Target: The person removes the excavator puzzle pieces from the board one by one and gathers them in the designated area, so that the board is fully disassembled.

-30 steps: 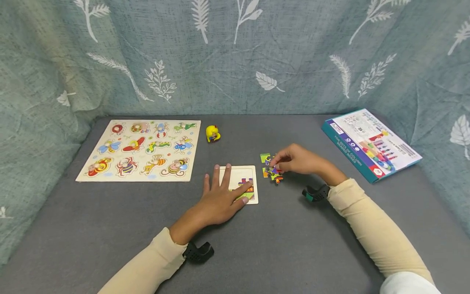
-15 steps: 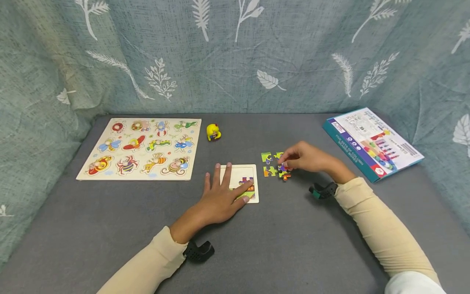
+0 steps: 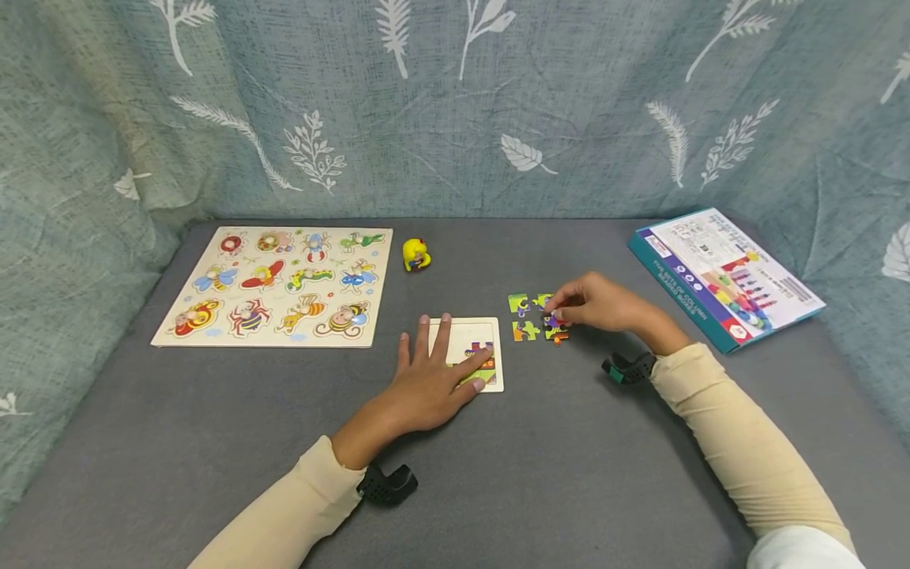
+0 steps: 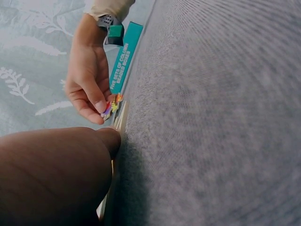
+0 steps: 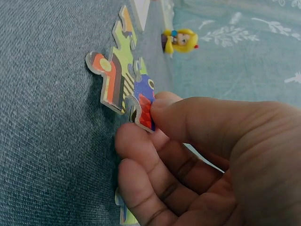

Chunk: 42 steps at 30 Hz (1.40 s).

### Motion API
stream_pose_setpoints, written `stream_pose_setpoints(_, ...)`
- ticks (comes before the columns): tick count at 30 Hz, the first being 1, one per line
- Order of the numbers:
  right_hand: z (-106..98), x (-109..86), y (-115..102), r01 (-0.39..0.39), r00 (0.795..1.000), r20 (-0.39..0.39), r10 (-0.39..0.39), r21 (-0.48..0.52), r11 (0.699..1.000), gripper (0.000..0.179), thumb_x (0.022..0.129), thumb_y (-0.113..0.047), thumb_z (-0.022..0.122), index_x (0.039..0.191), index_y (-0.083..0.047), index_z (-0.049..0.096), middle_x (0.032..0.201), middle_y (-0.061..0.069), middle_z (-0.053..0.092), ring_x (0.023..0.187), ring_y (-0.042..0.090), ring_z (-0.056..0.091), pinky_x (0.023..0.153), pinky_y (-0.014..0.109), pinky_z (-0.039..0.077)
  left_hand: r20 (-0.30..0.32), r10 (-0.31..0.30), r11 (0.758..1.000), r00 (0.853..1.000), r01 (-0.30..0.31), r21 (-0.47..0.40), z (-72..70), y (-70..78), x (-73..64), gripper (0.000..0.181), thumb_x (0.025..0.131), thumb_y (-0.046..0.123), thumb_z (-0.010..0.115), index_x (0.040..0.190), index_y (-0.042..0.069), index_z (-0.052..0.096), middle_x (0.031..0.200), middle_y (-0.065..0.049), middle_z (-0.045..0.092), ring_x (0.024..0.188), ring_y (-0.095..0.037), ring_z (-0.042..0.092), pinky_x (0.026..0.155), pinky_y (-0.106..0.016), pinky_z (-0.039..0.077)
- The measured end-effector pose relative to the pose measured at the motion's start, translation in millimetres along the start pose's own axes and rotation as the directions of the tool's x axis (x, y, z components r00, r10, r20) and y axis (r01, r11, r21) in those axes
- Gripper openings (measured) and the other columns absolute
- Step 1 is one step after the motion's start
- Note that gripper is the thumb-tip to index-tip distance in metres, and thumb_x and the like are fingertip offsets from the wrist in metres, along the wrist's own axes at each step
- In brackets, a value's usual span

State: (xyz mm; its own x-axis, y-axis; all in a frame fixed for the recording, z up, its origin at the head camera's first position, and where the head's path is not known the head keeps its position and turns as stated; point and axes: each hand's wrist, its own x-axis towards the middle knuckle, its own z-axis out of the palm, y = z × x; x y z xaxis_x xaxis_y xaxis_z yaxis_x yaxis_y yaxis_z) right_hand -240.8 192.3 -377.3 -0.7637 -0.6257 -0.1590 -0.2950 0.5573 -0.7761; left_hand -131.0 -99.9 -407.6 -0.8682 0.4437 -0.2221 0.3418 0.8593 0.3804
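L arm [image 3: 295, 498] reaches in from near L, L hand [image 3: 426, 393] palm down on puzzle tray [image 3: 500, 356] mid-tabletop [image 3: 554, 458]; R arm [image 3: 735, 442] slants in from near R, R hand [image 3: 600, 304] pointing L. There's room btwn R hand & box [image 3: 728, 276] nr tabletop's far R corner. L fingers straight, apart on tray; R thumb & fingers clamped on puzzle pc. [image 5: 143, 99] R of tray.

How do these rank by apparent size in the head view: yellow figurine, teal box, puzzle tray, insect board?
Largest to smallest:
1. Insect board
2. Teal box
3. Puzzle tray, partly covered by the left hand
4. Yellow figurine
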Motion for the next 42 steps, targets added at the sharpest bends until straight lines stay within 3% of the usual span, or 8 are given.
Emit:
stream_pose_setpoints(16,0.7,-1.8,-0.2,0.018,0.998,-0.056,-0.019,-0.024,1.0,0.016,0.093,0.001,0.062,0.106,0.005,0.07,0.1,0.012,0.07,0.089,0.02,0.063,0.074,0.027,0.05,0.004,0.002,1.0,1.0,-0.002,0.001,-0.2,0.2,0.0,0.05,0.103,0.05,0.038,0.151,0.039,0.034,0.159,-0.021,-0.01,0.14,-0.043,-0.022,0.106,-0.064,-0.011)
stream_pose_setpoints(23,-0.2,-2.4,-4.7,0.002,0.993,-0.116,-0.01,-0.065,0.998,0.018,0.093,-0.002,0.062,0.107,0.004,0.071,0.095,0.011,0.071,0.077,0.015,0.056,0.065,0.026,0.045,0.0,0.007,1.0,1.0,-0.007,0.0,0.6,-0.2,0.1,0.05,0.102,0.05,0.038,0.151,0.039,0.034,0.159,-0.021,-0.011,0.14,-0.043,-0.022,0.106,-0.065,-0.01)
stream_pose_setpoints(28,3.0,1.2,-10.9,0.02,0.99,-0.14,-0.033,-0.094,0.995,0.017,0.093,-0.006,0.064,0.106,0.001,0.072,0.094,0.009,0.071,0.078,0.014,0.058,0.067,0.027,0.046,-0.013,0.027,1.0,1.0,-0.027,-0.013,-0.1,-0.7,1.1,0.05,0.102,0.049,0.04,0.15,0.038,0.036,0.159,-0.022,-0.009,0.141,-0.044,-0.02,0.105,-0.066,-0.009)
stream_pose_setpoints(36,15.4,15.4,-19.0,0.033,0.993,-0.115,-0.036,-0.029,0.999,0.023,0.099,-0.015,0.057,0.108,-0.001,0.072,0.091,0.007,0.071,0.077,0.019,0.062,0.064,0.032,0.048,-0.027,0.074,0.997,0.997,-0.075,-0.017,-2.3,-1.5,1.6,0.047,0.103,0.044,0.041,0.15,0.038,0.037,0.161,-0.019,-0.007,0.143,-0.036,-0.02,0.107,-0.064,-0.009)
stream_pose_setpoints(42,26.0,24.0,-25.3,0.067,0.994,-0.084,-0.067,-0.009,0.998,0.024,0.099,-0.015,0.056,0.108,0.0,0.072,0.088,0.007,0.07,0.076,0.021,0.063,0.063,0.033,0.048,0.014,0.131,0.991,0.991,-0.131,-0.027,-4.1,-1.7,2.7,0.045,0.105,0.038,0.041,0.15,0.038,0.038,0.161,-0.017,-0.006,0.143,-0.035,-0.019,0.108,-0.061,-0.009)
